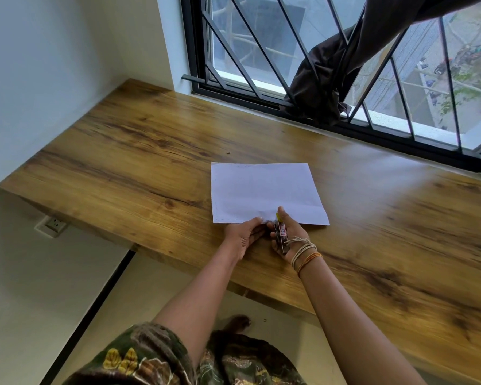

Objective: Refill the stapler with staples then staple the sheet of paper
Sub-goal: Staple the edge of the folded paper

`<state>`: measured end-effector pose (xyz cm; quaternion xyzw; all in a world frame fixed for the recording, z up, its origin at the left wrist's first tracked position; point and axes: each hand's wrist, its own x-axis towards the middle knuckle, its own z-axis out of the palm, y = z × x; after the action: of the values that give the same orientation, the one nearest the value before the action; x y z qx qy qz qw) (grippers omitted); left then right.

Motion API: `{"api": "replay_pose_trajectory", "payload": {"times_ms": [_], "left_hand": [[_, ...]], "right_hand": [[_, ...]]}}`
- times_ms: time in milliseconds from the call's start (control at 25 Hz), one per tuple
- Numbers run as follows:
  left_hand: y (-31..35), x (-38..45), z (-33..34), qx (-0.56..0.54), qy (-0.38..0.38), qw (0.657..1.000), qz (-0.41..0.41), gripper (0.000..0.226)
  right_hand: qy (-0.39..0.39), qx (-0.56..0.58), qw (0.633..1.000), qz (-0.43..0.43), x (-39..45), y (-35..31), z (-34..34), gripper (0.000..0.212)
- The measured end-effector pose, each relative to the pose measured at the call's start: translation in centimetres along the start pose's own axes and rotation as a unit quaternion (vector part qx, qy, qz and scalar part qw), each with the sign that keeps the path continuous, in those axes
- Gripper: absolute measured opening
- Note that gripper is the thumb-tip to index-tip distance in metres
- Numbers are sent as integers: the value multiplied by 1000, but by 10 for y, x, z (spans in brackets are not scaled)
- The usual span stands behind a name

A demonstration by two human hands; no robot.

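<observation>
A white sheet of paper [264, 191] lies flat on the wooden desk [139, 168], its near edge just in front of my hands. My right hand [290, 236] grips a small dark stapler [280, 234] with a red-and-white label, its nose at the paper's near edge. My left hand [243, 234] rests on the desk with its fingertips on the same edge of the paper, right beside the stapler's nose. Whether the stapler's jaws hold the paper is hidden by my fingers. No loose staples are visible.
The desk runs along a barred window [261, 65] at the back, where a dark curtain [325, 87] is bunched on the sill. A white wall stands to the left, with a wall socket [52, 225] below the desk's left end.
</observation>
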<state>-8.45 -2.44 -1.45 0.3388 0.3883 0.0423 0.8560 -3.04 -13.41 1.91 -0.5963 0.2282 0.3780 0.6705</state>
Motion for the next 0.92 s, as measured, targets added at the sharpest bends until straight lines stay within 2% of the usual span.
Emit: {"api": "replay_pose_trajectory", "payload": {"times_ms": [160,520,640,760,800,920], "left_hand": [[0,-1,2,-15,7,1000,16,36],[0,-1,3,-8,-5,1000,18,32],[-1,0,4,1,-4,1000,20,38],[0,0,3,-7,-2,1000,17,24],[-1,0,3,-8,-2,1000,18,22],[0,-1,4,-15,0,1000,17,29]], "right_hand": [[44,8,999,-21,1,-1,1,54],[13,38,999,14,3,-3,-2,51],[58,36,998,9,7,-2,4,42],[116,42,992,-3,7,0,10,37],[101,50,994,-2,6,0,8,38],[-10,53,998,12,-1,0,-3,48]]}}
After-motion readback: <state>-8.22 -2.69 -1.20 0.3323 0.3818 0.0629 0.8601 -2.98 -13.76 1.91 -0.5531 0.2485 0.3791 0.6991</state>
